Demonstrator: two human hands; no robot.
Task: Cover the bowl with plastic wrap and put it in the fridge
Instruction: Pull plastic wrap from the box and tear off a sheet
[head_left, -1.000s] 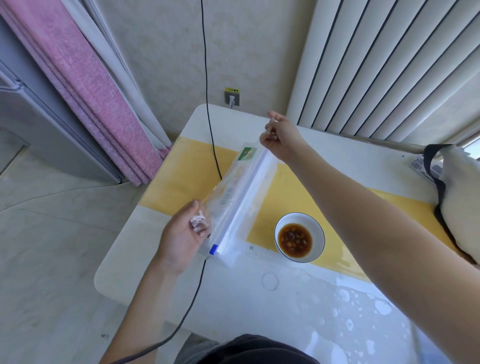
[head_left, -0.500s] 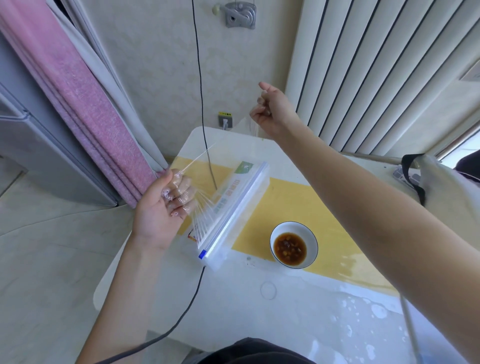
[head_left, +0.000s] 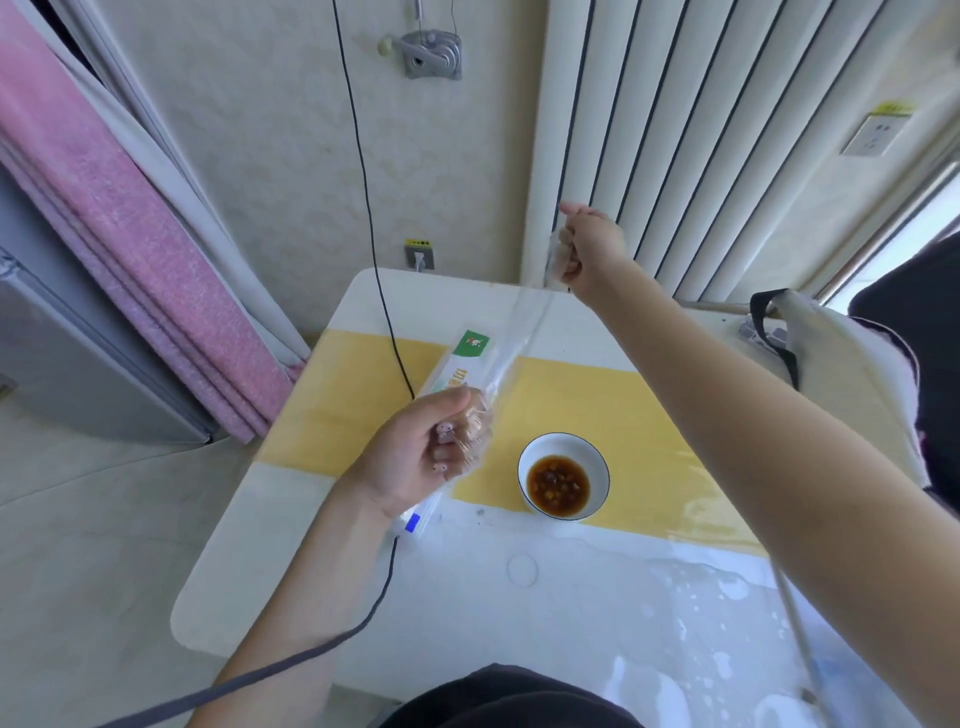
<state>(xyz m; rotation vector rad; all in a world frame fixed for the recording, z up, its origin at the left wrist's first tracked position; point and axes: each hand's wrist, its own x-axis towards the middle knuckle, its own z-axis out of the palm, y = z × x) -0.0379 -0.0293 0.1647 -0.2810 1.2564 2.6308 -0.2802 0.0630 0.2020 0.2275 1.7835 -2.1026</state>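
A white bowl (head_left: 563, 475) with a dark rim holds brown sauce and stands on the yellow strip of the table (head_left: 545, 613). The long plastic wrap box (head_left: 464, 358) lies on the table left of the bowl. My left hand (head_left: 423, 454) is closed on one edge of a clear sheet of plastic wrap (head_left: 522, 332), above the box. My right hand (head_left: 587, 249) is raised over the table's far edge, pinching the other end of the sheet. The wrap stretches between both hands, above the table.
A grey fridge (head_left: 62, 358) stands at the left beside pink curtains (head_left: 119, 223). A black cable (head_left: 363, 171) hangs from above and crosses the table. A white bag with a black strap (head_left: 810, 353) sits at the right. A white radiator (head_left: 675, 130) rises behind the table.
My left hand has moved right and down to above the box. My right hand has swung right and away, stretching the sheet between them.
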